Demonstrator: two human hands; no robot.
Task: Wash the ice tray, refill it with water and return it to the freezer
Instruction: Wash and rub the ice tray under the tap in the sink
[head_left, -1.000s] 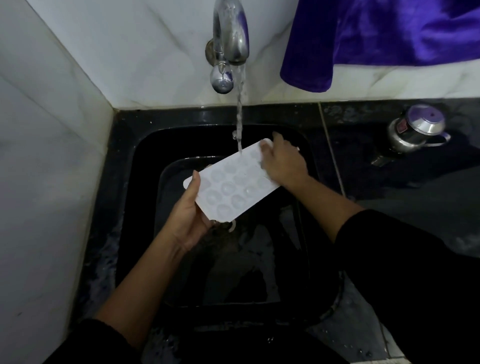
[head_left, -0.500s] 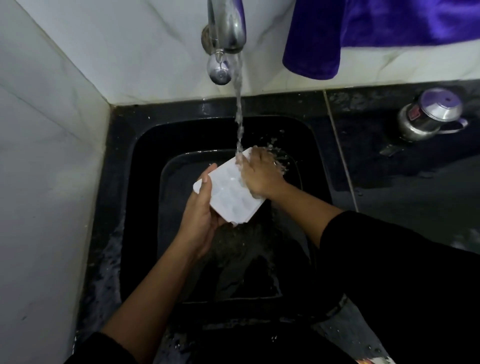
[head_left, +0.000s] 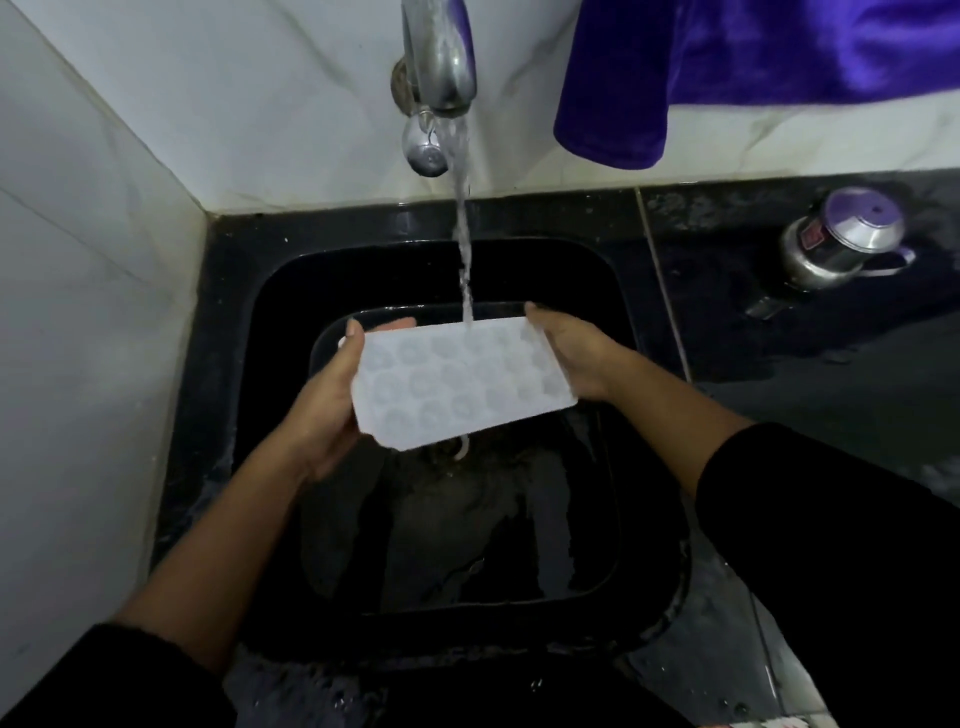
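The tray (head_left: 462, 382) is white and is held in the air over the black sink (head_left: 228, 364), under the tap (head_left: 439, 67). Its long side runs across the view, and its near right corner sits lower in the picture than its left end. Rows of round cells show on the face turned up to the camera; whether they are hollows or bumps cannot be told.

The left grip (head_left: 327, 410), a bare hand, is closed around the tray's left short end. Its thumb (head_left: 355, 332) lies on top by the far left corner, and a fingertip shows past the far edge from underneath. The right grip (head_left: 576, 353) is closed on the right short end, with its fingers curled against that edge and one fingertip reaching to the far right corner. Both forearms are bare, and dark sleeves (head_left: 831, 545) start above them.

The tap is running. Its stream (head_left: 464, 249) falls straight down and lands on the tray's far long edge, a little right of the middle. A thin trickle (head_left: 462, 447) leaves the tray's underside near the near edge and drops into the basin, whose bottom looks wet.

The sink is set in a dark surface (head_left: 831, 364) against white marbled tiles (head_left: 104, 260). A purple cloth (head_left: 727, 67) hangs over the wall to the right of the tap. A steel pot (head_left: 841, 244) with a lid stands on the surface, well apart from the sink on its right.
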